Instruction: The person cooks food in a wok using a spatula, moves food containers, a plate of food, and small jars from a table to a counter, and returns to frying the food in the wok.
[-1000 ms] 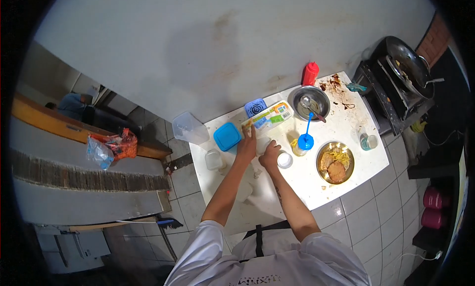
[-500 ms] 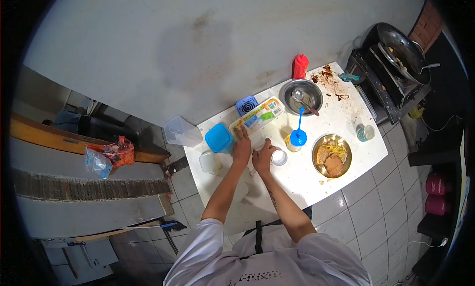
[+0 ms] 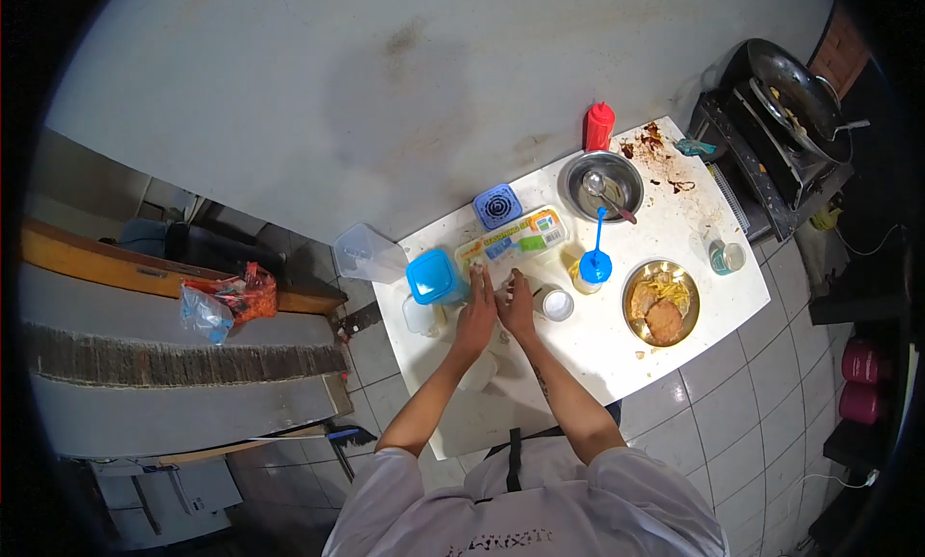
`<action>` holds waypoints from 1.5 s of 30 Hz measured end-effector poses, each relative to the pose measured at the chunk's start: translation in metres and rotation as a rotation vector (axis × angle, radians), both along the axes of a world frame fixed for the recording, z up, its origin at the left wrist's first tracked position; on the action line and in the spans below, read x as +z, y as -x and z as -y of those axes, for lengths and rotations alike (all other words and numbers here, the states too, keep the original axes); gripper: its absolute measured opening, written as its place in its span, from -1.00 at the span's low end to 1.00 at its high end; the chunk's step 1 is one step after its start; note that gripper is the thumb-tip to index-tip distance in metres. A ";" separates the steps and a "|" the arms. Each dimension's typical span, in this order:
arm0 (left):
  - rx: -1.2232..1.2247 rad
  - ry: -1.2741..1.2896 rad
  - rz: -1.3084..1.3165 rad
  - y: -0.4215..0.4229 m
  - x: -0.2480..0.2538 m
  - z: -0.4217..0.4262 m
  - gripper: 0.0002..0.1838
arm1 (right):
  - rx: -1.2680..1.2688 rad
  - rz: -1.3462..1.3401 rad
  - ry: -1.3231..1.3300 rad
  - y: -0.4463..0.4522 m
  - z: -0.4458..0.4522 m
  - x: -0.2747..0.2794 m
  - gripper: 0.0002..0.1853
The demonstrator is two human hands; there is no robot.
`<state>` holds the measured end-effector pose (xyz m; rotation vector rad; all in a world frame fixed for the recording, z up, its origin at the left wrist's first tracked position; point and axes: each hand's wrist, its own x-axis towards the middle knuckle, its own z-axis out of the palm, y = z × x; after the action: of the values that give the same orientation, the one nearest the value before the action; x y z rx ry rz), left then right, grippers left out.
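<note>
Left hand [image 3: 476,311] and right hand [image 3: 515,308], grips unclear, side by side at seasoning box [image 3: 513,242] near table's [image 3: 602,355] wall-side edge.

Forearms [image 3: 429,395] stretched forward and converging, left hand [image 3: 476,313] palm down, right hand [image 3: 516,309] just beside it

Long, colourfully labelled box [image 3: 515,237], aslant on table [image 3: 588,350]
</note>
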<state>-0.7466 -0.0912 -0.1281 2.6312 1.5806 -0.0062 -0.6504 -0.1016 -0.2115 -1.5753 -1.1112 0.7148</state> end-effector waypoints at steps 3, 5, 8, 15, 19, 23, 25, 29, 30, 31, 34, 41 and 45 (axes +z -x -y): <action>0.081 0.136 0.294 0.012 0.023 0.024 -0.33 | -0.070 0.080 0.005 0.004 -0.006 -0.019 -0.34; 0.105 0.183 0.422 0.036 0.005 0.037 -0.39 | -0.039 0.052 0.046 0.002 -0.008 -0.013 -0.36; 0.229 0.339 0.582 0.053 0.014 0.060 -0.47 | 0.016 0.022 0.128 -0.005 -0.019 -0.010 -0.40; 0.224 0.371 0.413 0.075 0.018 0.099 -0.21 | 0.100 0.070 -0.112 -0.013 -0.031 0.006 -0.28; 0.332 0.451 0.465 0.069 0.001 0.111 -0.06 | 0.142 -0.155 0.126 -0.005 -0.038 0.015 -0.20; 0.311 0.445 0.497 0.063 -0.010 0.119 0.05 | 0.074 -0.096 0.031 0.005 -0.054 -0.010 -0.18; 0.315 0.420 0.469 0.058 -0.013 0.124 0.08 | 0.081 -0.096 0.038 0.006 -0.056 -0.005 -0.17; 0.340 0.421 0.446 0.052 -0.017 0.129 0.17 | 0.110 -0.341 0.011 0.004 -0.051 0.008 -0.19; 0.367 0.437 0.422 0.049 -0.013 0.128 0.20 | 0.106 -0.468 -0.023 0.005 -0.048 0.007 -0.19; 0.365 0.436 0.423 0.048 -0.009 0.124 0.20 | 0.105 -0.467 -0.025 0.005 -0.048 0.007 -0.19; 0.376 0.435 0.226 0.042 0.023 0.105 0.08 | 0.028 -0.129 0.106 0.005 -0.037 0.001 -0.21; 0.059 0.135 0.343 0.025 0.079 -0.037 -0.27 | -0.061 -0.213 0.094 0.014 -0.011 -0.023 -0.59; -0.101 -0.072 -0.060 0.019 0.044 -0.084 -0.20 | 0.055 -0.227 0.037 0.008 -0.009 -0.026 -0.64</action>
<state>-0.7653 -0.0071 -0.0846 2.7889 1.4910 -0.0346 -0.6580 -0.0923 -0.2375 -1.4576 -0.9808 0.9310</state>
